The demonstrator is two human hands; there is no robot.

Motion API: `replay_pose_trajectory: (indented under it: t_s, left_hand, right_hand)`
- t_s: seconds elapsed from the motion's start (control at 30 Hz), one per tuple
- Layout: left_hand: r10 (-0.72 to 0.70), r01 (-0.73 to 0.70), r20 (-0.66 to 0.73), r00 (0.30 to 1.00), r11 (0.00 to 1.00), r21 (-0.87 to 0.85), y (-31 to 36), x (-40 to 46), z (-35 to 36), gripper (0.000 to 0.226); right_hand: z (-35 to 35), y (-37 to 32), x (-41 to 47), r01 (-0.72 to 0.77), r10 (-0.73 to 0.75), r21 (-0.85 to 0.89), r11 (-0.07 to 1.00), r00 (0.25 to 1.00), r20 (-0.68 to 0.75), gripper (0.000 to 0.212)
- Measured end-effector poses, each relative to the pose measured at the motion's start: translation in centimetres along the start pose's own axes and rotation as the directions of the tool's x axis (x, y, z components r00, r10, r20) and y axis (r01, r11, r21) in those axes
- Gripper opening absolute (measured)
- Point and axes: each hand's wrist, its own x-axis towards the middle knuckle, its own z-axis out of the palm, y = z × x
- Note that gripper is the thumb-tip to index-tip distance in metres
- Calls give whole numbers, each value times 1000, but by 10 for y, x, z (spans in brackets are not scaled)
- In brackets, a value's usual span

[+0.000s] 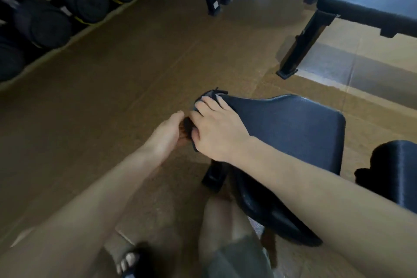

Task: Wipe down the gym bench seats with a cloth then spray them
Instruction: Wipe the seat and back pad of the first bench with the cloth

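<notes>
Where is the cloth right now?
Head view, centre: the dark cloth lies under the right hand on the bench seat front edge, beside the left hand.

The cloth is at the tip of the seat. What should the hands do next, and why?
Probably draw the cloth back along the seat. The right hand presses it at the seat's far tip, the left hand touches its edge, and most of the seat lies uncovered.
</notes>
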Motion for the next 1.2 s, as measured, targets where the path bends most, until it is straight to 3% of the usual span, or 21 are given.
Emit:
replay_pose_trajectory:
  t_s: [0.07, 0.2, 0.27, 0.33, 0.4, 0.47, 0.53, 0.67, 0.73, 0.83, 0.9, 0.97, 1.03, 1.13, 1.2]
  left_hand:
    - [-25, 27, 25, 999, 996, -81, -1, -1, 3, 40]
    - [3, 1, 65, 998, 999, -54, 1, 3, 0, 38]
    - [65, -85, 117, 991, 982, 169, 6, 6, 0, 36]
    - [169, -215, 141, 975, 869, 445, 11, 10, 6, 32]
    - [222, -282, 175, 959, 798, 533, 17, 17, 9, 30]
    - [214, -288, 196, 957, 780, 556, 24, 21, 7, 27]
    - [208, -297, 218, 953, 778, 554, 27, 27, 3, 27]
    - [203, -301, 236, 950, 789, 535, 31, 34, 1, 26]
    - [222, -317, 239, 945, 798, 513, 31, 34, 2, 21]
    - [229, -323, 245, 942, 819, 474, 28, 31, -2, 16]
    - [177, -266, 242, 954, 874, 406, 24, 31, -11, 17]
    - [104, -201, 285, 953, 920, 337, 21, 32, -22, 23]
    - [17, -128, 347, 938, 945, 300, 20, 31, -31, 31]
    - [-8, -132, 372, 928, 927, 351, 22, 31, -40, 31]
    - [17, -135, 316, 948, 925, 356, 27, 33, -43, 28]
  right_hand:
    - [-8, 3, 24, -7, 7, -3, 1000, 997, 75, 46]
    - [-18, 14, 60, -134, 121, 40, 990, 965, 231, 46]
    - [-22, 34, 69, -282, 232, 124, 951, 921, 312, 49]
    - [-30, 70, 62, -508, 383, 213, 835, 813, 439, 57]
    - [-35, 108, 33, -598, 493, 99, 795, 733, 469, 56]
    - [-33, 127, 0, -573, 535, 21, 819, 776, 334, 48]
    - [-27, 127, -15, -542, 524, 66, 838, 831, 186, 42]
    - [-19, 88, 18, -560, 539, 153, 814, 827, 158, 39]
    - [-11, 53, 42, -454, 443, 182, 872, 891, 101, 36]
    - [1, 16, 61, -232, 236, 66, 970, 970, -64, 46]
    - [4, 17, 56, -172, 174, 40, 984, 983, -59, 51]
    - [4, 29, 43, -153, 161, 94, 984, 983, -87, 43]
    - [-2, 43, 33, -229, 244, 155, 961, 966, -85, 38]
    - [-16, 66, 42, -514, 474, 217, 830, 854, 213, 45]
    - [-20, 67, 47, -571, 510, 243, 784, 816, 273, 42]
